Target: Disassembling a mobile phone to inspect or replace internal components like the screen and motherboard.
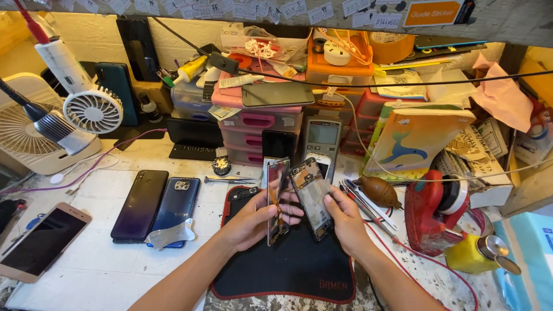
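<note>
Two phone parts are held: a screen panel (pixel 277 201) in the left hand (pixel 253 222), an opened phone body (pixel 311 197) in the right hand (pixel 345 222); three phones lie left.

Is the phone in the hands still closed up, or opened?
Opened: the left hand holds the screen panel apart from the phone body, internals exposed, in the right hand.

A row of small white paper labels (pixel 247 10) and an orange rectangular sticker sign (pixel 432 12) are seen along the top shelf edge, a grey-screened handheld meter (pixel 322 140) stands mid-bench, and a dark-screened rose-gold phone (pixel 40 242) lies at far left.
</note>
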